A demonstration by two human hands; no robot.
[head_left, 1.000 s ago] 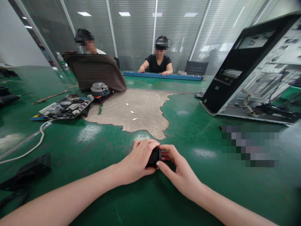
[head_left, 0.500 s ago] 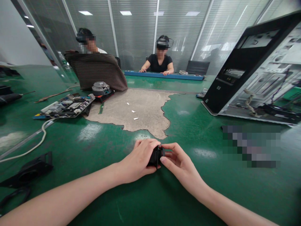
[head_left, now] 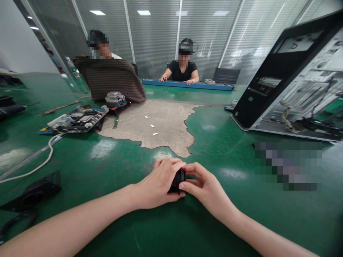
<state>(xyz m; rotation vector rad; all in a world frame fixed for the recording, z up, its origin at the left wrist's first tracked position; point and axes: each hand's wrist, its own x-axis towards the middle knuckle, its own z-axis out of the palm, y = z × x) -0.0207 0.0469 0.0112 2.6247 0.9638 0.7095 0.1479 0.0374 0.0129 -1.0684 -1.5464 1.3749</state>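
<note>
Low over the green tabletop [head_left: 160, 235], both hands meet around a small black part [head_left: 177, 181], squarish with a rounded end; its exact kind is hidden by the fingers. My left hand [head_left: 162, 182] wraps it from the left, palm over its top and thumb along the near side. From the right, my right hand [head_left: 202, 182] grips the rounded end between thumb and fingers. Beyond the hands, a bare grey-brown patch [head_left: 163, 125] with a ragged edge carries several white scraps.
At right stands an opened computer case [head_left: 249, 100], with a blurred-out flat object [head_left: 286, 166] before it. A circuit board [head_left: 80, 119], a heatsink fan [head_left: 115, 100], a white cable [head_left: 49, 153] and a black bracket [head_left: 34, 192] lie left. Two people sit opposite, behind a blue bar [head_left: 187, 84].
My right fingers have shifted slightly left, closer against the left hand. The black part's rounded end now sits nearer its body. The view has barely moved.
</note>
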